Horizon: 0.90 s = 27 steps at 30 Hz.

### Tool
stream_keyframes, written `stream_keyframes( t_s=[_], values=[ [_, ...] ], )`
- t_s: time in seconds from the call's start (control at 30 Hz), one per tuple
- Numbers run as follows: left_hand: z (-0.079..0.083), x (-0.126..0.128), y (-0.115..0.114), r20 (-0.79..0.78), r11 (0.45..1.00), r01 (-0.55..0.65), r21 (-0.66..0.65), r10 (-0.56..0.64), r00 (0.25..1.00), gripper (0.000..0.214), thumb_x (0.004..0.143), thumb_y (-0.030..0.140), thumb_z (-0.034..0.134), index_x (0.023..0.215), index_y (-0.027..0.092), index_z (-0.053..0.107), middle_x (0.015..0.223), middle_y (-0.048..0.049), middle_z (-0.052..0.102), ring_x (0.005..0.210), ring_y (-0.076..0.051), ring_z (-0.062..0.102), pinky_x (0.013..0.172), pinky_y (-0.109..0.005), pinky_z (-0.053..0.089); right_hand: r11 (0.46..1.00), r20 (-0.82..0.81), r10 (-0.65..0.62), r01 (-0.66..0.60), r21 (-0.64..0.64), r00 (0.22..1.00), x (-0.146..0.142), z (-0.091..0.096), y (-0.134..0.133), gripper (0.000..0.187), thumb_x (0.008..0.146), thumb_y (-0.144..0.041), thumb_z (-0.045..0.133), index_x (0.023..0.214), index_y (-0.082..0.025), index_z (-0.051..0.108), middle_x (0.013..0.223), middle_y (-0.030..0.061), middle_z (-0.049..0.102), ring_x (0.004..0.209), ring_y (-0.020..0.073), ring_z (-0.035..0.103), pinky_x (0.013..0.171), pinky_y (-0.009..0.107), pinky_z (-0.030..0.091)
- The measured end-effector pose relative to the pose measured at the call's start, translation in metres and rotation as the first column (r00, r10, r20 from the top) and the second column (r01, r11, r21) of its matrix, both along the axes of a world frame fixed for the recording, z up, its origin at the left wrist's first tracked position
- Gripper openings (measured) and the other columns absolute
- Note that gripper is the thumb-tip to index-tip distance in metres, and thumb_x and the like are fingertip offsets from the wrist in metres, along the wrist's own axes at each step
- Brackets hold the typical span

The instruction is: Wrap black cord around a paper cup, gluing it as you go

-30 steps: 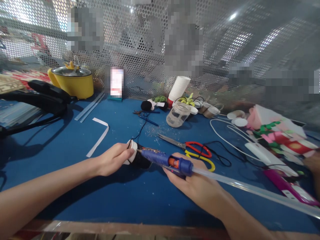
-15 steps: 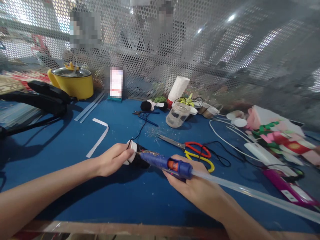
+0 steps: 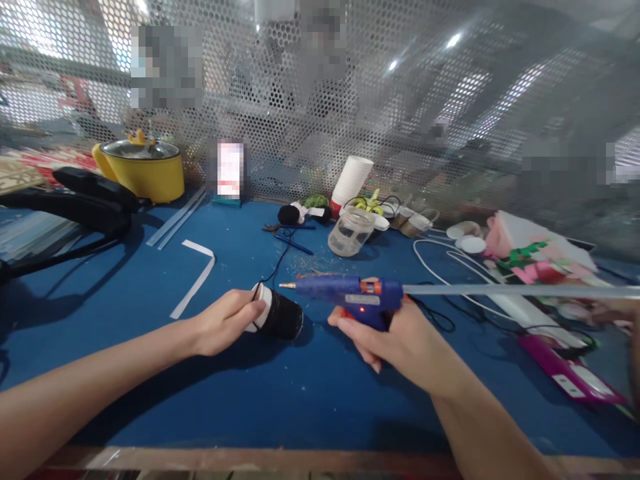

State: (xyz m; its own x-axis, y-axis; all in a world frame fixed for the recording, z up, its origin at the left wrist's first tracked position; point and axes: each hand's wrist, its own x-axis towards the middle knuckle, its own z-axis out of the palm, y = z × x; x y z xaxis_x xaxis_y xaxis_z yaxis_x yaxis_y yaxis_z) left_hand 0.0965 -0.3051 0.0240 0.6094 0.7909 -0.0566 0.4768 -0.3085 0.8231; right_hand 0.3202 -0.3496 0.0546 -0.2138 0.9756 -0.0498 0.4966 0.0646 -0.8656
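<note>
My left hand [image 3: 227,323] is closed around the white end of a small paper cup [image 3: 283,315], tilted on its side, its lower part covered in black. A black cord [image 3: 275,270] runs from the cup up to a ball of black yarn [image 3: 289,214]. In my right hand [image 3: 395,340] is a blue glue gun [image 3: 345,293] with a lit red light, its metal nozzle pointing left, just above and apart from the cup. A long clear glue stick [image 3: 500,289] sticks out of its back. Scissors lie mostly hidden behind the gun.
Pliers [image 3: 273,228], a clear plastic jar [image 3: 351,231] and a stack of white paper cups [image 3: 354,181] stand behind. A bent white strip [image 3: 200,280] lies left, near a yellow pot [image 3: 145,175] and black stand [image 3: 90,200]. A purple power strip [image 3: 570,373] sits right.
My right hand has drawn the glue gun away from the cup and levelled it, so its nozzle and the cup's black side now show. My left hand keeps its hold.
</note>
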Motion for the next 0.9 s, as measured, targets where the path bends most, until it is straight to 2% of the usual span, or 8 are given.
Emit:
stream_keyframes(
  t_s=[0.1, 0.2, 0.33, 0.43, 0.6, 0.67, 0.77, 0.9],
  values=[
    [0.002, 0.001, -0.001, -0.025, 1.000, -0.008, 0.023, 0.009, 1.000, 0.028, 0.081, 0.028, 0.023, 0.061, 0.016, 0.038, 0.063, 0.0012, 0.043, 0.059, -0.010, 0.038, 0.058, -0.021, 0.032, 0.999, -0.222, -0.045, 0.045, -0.006, 0.974, 0.011, 0.003, 0.016, 0.020, 0.070, -0.031, 0.058, 0.079, -0.014, 0.053, 0.045, -0.0047, 0.049, 0.038, 0.0072, 0.045, 0.039, 0.019, 0.039],
    [0.004, 0.000, -0.001, -0.033, 0.999, -0.015, 0.046, 0.016, 0.999, 0.029, 0.081, 0.030, 0.022, 0.060, 0.016, 0.038, 0.062, 0.0009, 0.042, 0.058, -0.010, 0.037, 0.056, -0.021, 0.033, 0.979, -0.389, -0.190, 0.203, -0.007, 0.901, 0.025, 0.008, 0.040, 0.023, 0.062, -0.031, 0.066, 0.071, -0.013, 0.054, 0.052, -0.0020, 0.054, 0.044, 0.0070, 0.048, 0.042, 0.018, 0.040],
    [0.004, 0.000, -0.001, -0.054, 0.997, -0.043, 0.059, 0.046, 0.997, 0.029, 0.080, 0.031, 0.022, 0.058, 0.017, 0.035, 0.060, 0.0011, 0.040, 0.056, -0.010, 0.036, 0.054, -0.021, 0.032, 0.942, -0.474, -0.325, 0.326, -0.083, 0.818, 0.046, 0.018, 0.084, 0.015, 0.064, -0.022, 0.066, 0.068, -0.012, 0.056, 0.051, -0.0025, 0.053, 0.042, 0.0054, 0.047, 0.037, 0.016, 0.038],
    [0.004, -0.001, -0.001, -0.075, 0.996, -0.053, 0.070, 0.059, 0.995, 0.029, 0.080, 0.031, 0.021, 0.057, 0.018, 0.032, 0.057, 0.0020, 0.036, 0.055, -0.010, 0.033, 0.052, -0.021, 0.030, 0.918, -0.450, -0.391, 0.374, -0.132, 0.803, 0.060, 0.020, 0.121, 0.016, 0.074, -0.021, 0.057, 0.062, -0.012, 0.051, 0.048, -0.0036, 0.050, 0.037, 0.0035, 0.043, 0.036, 0.015, 0.038],
    [0.006, -0.001, -0.004, -0.057, 0.997, -0.036, 0.066, 0.040, 0.998, 0.028, 0.080, 0.030, 0.022, 0.056, 0.018, 0.031, 0.057, 0.0026, 0.033, 0.054, -0.010, 0.032, 0.051, -0.021, 0.029, 0.896, -0.322, -0.433, 0.364, -0.254, 0.842, 0.071, 0.012, 0.160, 0.020, 0.084, -0.024, 0.046, 0.070, -0.011, 0.052, 0.052, -0.0051, 0.050, 0.039, 0.0031, 0.045, 0.039, 0.015, 0.040],
    [0.006, -0.001, -0.005, -0.035, 0.997, -0.043, 0.069, 0.046, 0.998, 0.028, 0.079, 0.030, 0.023, 0.055, 0.018, 0.030, 0.056, 0.0030, 0.033, 0.053, -0.010, 0.031, 0.051, -0.021, 0.029, 0.885, -0.244, -0.442, 0.375, -0.277, 0.863, 0.072, 0.009, 0.165, 0.022, 0.084, -0.027, 0.046, 0.071, -0.011, 0.053, 0.055, -0.0030, 0.053, 0.041, 0.0047, 0.048, 0.040, 0.018, 0.042],
    [0.007, -0.001, -0.005, -0.031, 0.997, -0.043, 0.065, 0.045, 0.999, 0.028, 0.080, 0.030, 0.023, 0.055, 0.019, 0.027, 0.056, 0.0036, 0.031, 0.052, -0.010, 0.030, 0.050, -0.022, 0.028, 0.875, -0.130, -0.457, 0.419, -0.244, 0.880, 0.074, 0.010, 0.164, 0.028, 0.084, -0.031, 0.045, 0.064, -0.013, 0.053, 0.053, 0.0026, 0.057, 0.042, 0.0082, 0.050, 0.042, 0.023, 0.045],
    [0.007, -0.002, -0.004, -0.073, 0.998, -0.018, 0.057, 0.022, 0.997, 0.028, 0.081, 0.030, 0.021, 0.056, 0.019, 0.028, 0.057, 0.0037, 0.030, 0.053, -0.010, 0.030, 0.051, -0.022, 0.028, 0.857, 0.031, -0.509, 0.510, -0.077, 0.860, 0.076, 0.021, 0.148, 0.034, 0.079, -0.042, 0.046, 0.058, -0.016, 0.052, 0.051, 0.0069, 0.058, 0.049, 0.0160, 0.056, 0.045, 0.028, 0.044]
  ],
)
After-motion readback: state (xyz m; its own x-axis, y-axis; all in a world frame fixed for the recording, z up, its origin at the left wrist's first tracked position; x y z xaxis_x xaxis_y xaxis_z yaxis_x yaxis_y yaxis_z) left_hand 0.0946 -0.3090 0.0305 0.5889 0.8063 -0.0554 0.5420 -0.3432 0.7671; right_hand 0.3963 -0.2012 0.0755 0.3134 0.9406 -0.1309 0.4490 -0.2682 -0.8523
